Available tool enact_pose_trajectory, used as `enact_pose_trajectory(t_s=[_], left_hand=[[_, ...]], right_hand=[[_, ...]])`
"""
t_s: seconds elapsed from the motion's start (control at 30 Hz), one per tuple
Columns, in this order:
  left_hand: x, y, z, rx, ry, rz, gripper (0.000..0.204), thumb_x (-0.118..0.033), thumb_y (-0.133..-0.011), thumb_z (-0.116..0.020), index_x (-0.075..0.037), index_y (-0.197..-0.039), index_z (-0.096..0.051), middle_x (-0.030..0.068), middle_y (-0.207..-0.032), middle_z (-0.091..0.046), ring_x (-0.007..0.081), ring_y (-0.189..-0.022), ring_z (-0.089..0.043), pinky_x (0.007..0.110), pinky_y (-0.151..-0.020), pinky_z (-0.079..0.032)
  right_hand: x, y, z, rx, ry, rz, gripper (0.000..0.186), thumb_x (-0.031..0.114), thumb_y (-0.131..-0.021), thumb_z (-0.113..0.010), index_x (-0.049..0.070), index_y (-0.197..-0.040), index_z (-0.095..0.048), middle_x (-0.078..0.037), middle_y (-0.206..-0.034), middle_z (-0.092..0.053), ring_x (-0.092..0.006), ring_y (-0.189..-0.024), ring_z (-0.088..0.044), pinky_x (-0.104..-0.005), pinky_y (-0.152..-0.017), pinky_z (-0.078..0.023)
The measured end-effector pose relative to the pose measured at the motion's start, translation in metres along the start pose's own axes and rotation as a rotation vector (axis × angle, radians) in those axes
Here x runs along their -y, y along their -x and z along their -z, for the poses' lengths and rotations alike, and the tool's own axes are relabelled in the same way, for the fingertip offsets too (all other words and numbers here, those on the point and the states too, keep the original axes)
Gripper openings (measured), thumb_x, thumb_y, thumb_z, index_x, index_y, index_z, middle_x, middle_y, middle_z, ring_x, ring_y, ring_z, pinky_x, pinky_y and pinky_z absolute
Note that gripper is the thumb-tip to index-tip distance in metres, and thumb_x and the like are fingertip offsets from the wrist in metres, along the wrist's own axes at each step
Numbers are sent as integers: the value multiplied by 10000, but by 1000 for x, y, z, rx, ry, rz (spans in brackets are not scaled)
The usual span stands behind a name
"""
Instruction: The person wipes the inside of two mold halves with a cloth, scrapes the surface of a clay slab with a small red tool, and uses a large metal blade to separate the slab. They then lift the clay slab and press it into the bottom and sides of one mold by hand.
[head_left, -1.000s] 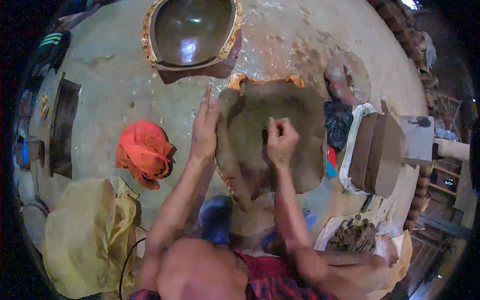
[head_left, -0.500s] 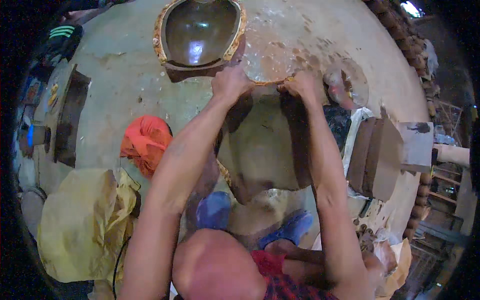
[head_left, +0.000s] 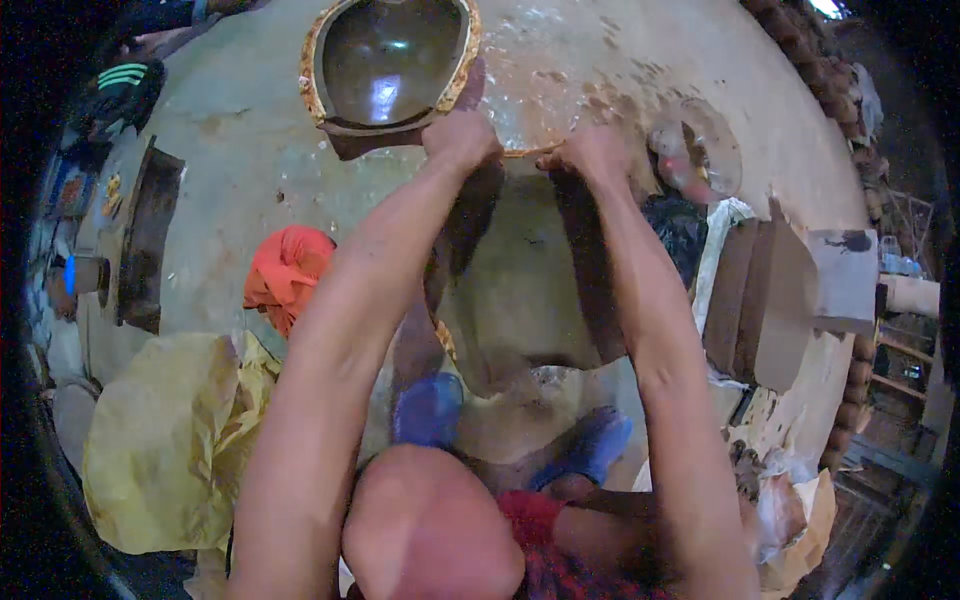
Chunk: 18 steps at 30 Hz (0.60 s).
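Note:
A broad sheet of smooth, damp-looking grey-brown clay (head_left: 525, 275) lies in front of me between my forearms, its near edge close to my feet. It appears draped over a form with a rough orange-brown rim, which shows only in part at the far edge and near left. My left hand (head_left: 462, 138) is closed on the far left corner. At the far right corner, my right hand (head_left: 592, 155) is closed with its thumb and fingers on the same edge. My fingertips are partly hidden.
Beyond my left hand sits a rounded form (head_left: 308, 75) lined with shiny wet clay. An orange cloth bundle (head_left: 285, 270) and yellow sheeting (head_left: 150, 450) lie left. Clay blocks (head_left: 755, 300) stand right. A clear plastic bag (head_left: 700, 150) lies far right, and a long dark trough (head_left: 150, 235) far left.
Both hands keep hold of the clay sheet's far edge. They sit slightly higher in the picture, while the whole view has shifted a little.

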<state>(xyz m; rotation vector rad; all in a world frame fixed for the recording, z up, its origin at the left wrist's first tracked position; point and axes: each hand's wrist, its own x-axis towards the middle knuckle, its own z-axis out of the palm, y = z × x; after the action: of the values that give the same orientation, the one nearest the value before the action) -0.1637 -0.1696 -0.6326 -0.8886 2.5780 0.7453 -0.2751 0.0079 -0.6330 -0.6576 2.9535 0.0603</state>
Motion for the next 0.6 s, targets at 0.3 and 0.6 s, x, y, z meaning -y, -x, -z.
enact_pose_trajectory(t_s=[0.3, 0.6], left_hand=[[-11, -17, -9, -3, 57, -38, 465, -343, -855, -747, -125, -1266, -753, 135, -1410, -674, 342, -1329, -625, 514, -1072, -496], [-5, -30, -23, 25, -39, -55, 531, -291, -776, -813, -149, -1284, -748, 145, -1406, -673, 359, -1311, -636, 514, -1047, -521]], right_hand=[[-16, -15, -1, 31, 124, 203, 502, 449, -843, -768, 108, -1211, -775, -186, -1262, -736, -390, -1186, -700, -531, -1009, -552], [10, 9, 13, 12, 36, 53, 318, 305, -879, -692, 83, -1077, -804, -194, -1135, -766, -431, -1060, -735, -522, -868, -603]])
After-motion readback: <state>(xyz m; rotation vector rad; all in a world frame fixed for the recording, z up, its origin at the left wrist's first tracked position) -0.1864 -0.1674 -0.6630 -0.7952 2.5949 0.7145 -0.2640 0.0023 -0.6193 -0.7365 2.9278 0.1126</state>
